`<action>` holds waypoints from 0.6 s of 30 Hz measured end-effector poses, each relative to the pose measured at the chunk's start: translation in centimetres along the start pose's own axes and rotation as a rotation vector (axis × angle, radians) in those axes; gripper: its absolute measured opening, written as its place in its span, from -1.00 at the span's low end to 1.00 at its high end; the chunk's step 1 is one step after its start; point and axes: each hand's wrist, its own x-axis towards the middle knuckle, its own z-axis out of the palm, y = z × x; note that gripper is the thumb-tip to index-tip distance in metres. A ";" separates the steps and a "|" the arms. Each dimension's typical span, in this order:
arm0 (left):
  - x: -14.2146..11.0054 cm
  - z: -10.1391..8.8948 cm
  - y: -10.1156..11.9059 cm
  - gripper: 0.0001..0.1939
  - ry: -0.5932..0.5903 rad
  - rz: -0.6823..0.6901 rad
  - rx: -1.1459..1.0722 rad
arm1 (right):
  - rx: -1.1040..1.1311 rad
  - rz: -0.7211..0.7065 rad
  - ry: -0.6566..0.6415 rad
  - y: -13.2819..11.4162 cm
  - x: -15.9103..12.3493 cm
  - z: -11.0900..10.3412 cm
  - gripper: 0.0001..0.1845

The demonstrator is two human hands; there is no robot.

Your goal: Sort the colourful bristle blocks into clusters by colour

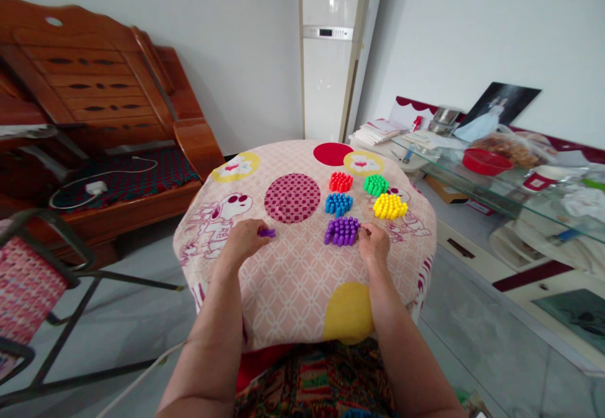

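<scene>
My left hand (246,239) is closed around a few small purple pegs (267,233), whose ends stick out past the fingertips to the right, low over the tablecloth. Upright purple pegs (342,231) stand in a tight group at the middle right of the table. At that group's right edge, my right hand (374,241) has its thumb and fingers pinched together; what they hold is too small to make out. Behind the purple group stand similar clusters of blue pegs (338,204), red pegs (341,182), green pegs (375,185) and yellow pegs (390,206).
A patterned cloth (293,279) covers the round table. On the right, a glass shelf (439,169) holds papers, a red bowl (486,161) and a photo. A wooden bench (94,90) and a metal-framed chair (42,285) stand to the left.
</scene>
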 end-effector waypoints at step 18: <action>1.5 4.4 14.1 -0.72 0.177 0.466 -0.604 | 0.356 -0.346 0.140 -2.3 -2.6 -1.4 -0.58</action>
